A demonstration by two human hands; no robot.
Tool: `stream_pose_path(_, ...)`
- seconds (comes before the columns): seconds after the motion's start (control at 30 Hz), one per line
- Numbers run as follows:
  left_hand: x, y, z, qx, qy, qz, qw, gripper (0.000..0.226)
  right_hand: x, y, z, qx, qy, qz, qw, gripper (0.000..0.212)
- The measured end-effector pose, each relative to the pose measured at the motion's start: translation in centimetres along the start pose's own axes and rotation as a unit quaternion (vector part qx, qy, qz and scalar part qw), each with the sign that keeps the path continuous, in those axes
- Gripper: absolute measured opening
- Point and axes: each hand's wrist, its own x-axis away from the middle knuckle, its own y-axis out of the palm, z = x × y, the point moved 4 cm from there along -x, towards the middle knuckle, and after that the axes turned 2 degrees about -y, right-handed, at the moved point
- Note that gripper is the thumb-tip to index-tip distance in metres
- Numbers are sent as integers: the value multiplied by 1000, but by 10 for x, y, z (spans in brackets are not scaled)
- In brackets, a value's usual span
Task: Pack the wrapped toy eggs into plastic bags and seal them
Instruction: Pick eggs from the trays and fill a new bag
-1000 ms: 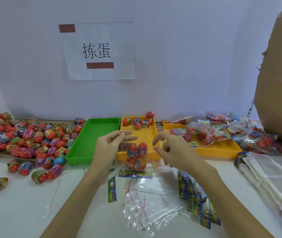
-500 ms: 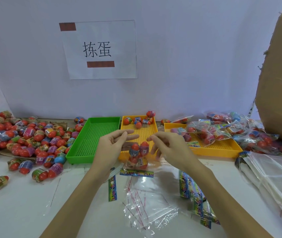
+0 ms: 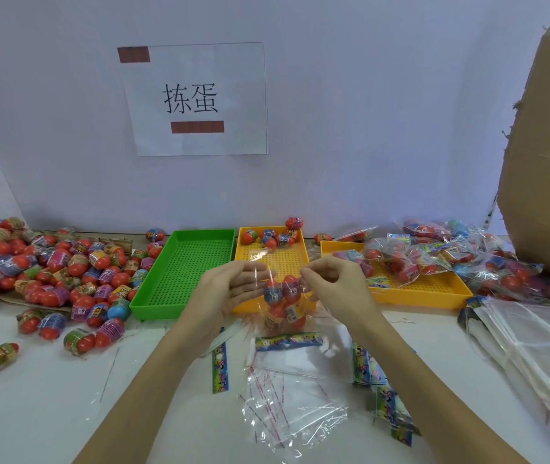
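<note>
Wall paper sign [image 3: 196, 98] reads "拣蛋".

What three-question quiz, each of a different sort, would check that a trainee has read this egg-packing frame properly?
1. True or false: the green tray holds several wrapped eggs.
2. Multiple choice: the clear bag of eggs is held up by A) the left hand alone, B) the right hand alone, C) both hands at its top.
3. Fill in: the finished bags are heaped in and behind the ____ tray on the right.

Key: 1 false, it shows no eggs; 2 C; 3 yellow.
</note>
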Motion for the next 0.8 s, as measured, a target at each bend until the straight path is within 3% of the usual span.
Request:
stream_pose_path(0.1,4,-1,1,-25,12,-20,999,20,0,-2,2,-35,19,-9,999,8)
stream_pose_path(0.23,9,0,2,-101,76,12,992,14,-1,-5,2,-53,32,-37,997,10)
stream_pose_path(0.37,12,0,4,-85,65,30,994,12,0,-7,-6,-30,-11,-64,997,16)
stream_pose_path(0.57,11,-4,2,-98,64,55,992,13,-1,-7,-4,23,-41,-54,997,4)
stream_pose_path(0.8,7,-12,1,-82,62,67,992,15,-2,-13,-1,-98,-12,-76,992,8)
